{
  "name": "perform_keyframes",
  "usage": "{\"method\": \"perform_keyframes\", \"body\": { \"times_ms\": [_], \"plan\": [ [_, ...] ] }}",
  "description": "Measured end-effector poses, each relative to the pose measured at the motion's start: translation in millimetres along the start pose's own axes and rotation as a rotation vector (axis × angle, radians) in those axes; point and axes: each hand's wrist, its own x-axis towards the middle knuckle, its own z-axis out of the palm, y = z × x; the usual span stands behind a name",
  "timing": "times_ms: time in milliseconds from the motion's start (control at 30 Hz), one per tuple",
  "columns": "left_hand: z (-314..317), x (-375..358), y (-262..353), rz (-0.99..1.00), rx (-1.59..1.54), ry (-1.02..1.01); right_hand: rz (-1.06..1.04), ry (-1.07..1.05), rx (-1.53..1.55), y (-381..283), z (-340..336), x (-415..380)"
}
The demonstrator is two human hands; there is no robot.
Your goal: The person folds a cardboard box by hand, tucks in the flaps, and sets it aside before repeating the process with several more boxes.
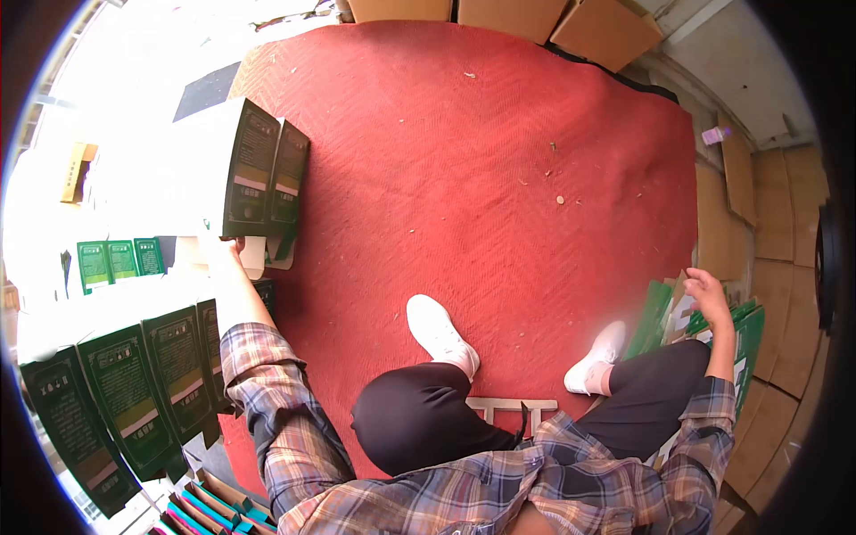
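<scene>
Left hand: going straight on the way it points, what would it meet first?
Most likely the green carton just beyond the left hand; they may already touch, but glare obscures the contact.

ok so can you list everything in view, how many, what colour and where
mat: one, red, centre floor
paired green boxes: seemingly two, dark green, upper left
green box row: about four, dark green, lower left
small green packs: three, green, far left
green card pieces: several, green, lower right
cardboard boxes: three, brown, top edge
cardboard panels: several, brown, right
small item: one, pinkish purple, upper right
shoes: two, white, on mat
left hand: one, partly hidden, at paired green boxes' lower edge
right hand: one, bare, at green card pieces

Glare hides more, left.
</scene>
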Motion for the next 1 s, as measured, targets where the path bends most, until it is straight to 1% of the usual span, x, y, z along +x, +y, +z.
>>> {"method": "perform_keyframes", "body": {
  "times_ms": [100,167,233,333,367,400,433,467,500,567,600,700,733,800,833,900,967,1000],
  "plan": [
    [-6.7,10.7,0.4,0.003,0.022,-0.005,0.005,-0.030,0.011,-7.7,2.8,-3.4],
    [-20.7,24.1,-1.4,0.000,0.055,-0.014,-0.032,-0.073,0.010,-7.3,2.4,-5.6],
    [-42.2,44.7,-1.5,-0.010,0.097,-0.031,-0.063,-0.089,0.045,0.1,4.9,0.3],
    [-87.2,98.6,2.3,-0.069,0.160,-0.097,-0.091,-0.096,0.016,-1.8,6.6,0.2],
    [-47.1,37.1,-1.2,-0.141,0.159,-0.127,-0.107,-0.098,0.012,-0.3,4.8,2.3],
    [-77.9,69.1,-4.8,0.070,0.288,-0.007,-0.128,-0.115,-0.017,-5.5,4.2,-0.4],
    [-22.9,-28.6,-12.7,0.263,0.441,0.145,-0.136,-0.126,0.016,-3.1,4.7,-0.1],
    [-18.9,-52.5,-20.0,0.261,0.576,0.183,-0.166,-0.143,0.063,11.5,7.0,9.2],
    [-19.5,-70.2,-26.9,0.255,0.710,0.223,-0.196,-0.142,0.042,13.5,8.1,9.9],
    [-20.7,-119.4,-60.7,0.265,0.802,0.203,-0.192,-0.159,0.054,3.2,7.0,0.8],
    [-24.0,-148.2,-79.8,0.218,0.862,0.124,-0.227,-0.149,0.072,13.2,0.4,2.9],
    [-24.2,-201.9,-107.8,0.016,1.019,-0.102,-0.222,-0.142,0.100,-3.6,-5.5,-17.8],
    [-11.9,-225.1,-110.8,0.020,1.026,-0.124,-0.236,-0.152,0.118,-0.1,-6.6,-18.6],
    [22.3,-267.4,-99.7,-0.124,0.924,-0.474,-0.255,-0.155,0.151,9.9,-8.5,-20.3],
    [41.7,-294.1,-96.3,-0.129,0.932,-0.607,-0.260,-0.149,0.177,25.5,-13.3,-18.3],
    [84.1,-339.5,-77.4,-0.010,1.075,-0.765,-0.270,-0.142,0.209,48.6,-13.5,-13.8],
    [124.7,-398.5,-64.0,0.201,1.223,-0.804,-0.336,-0.056,0.371,81.3,-13.1,-4.6],
    [139.8,-428.8,-60.2,0.291,1.254,-0.855,-0.291,-0.020,0.364,92.0,-22.0,-12.6]
  ]
}}
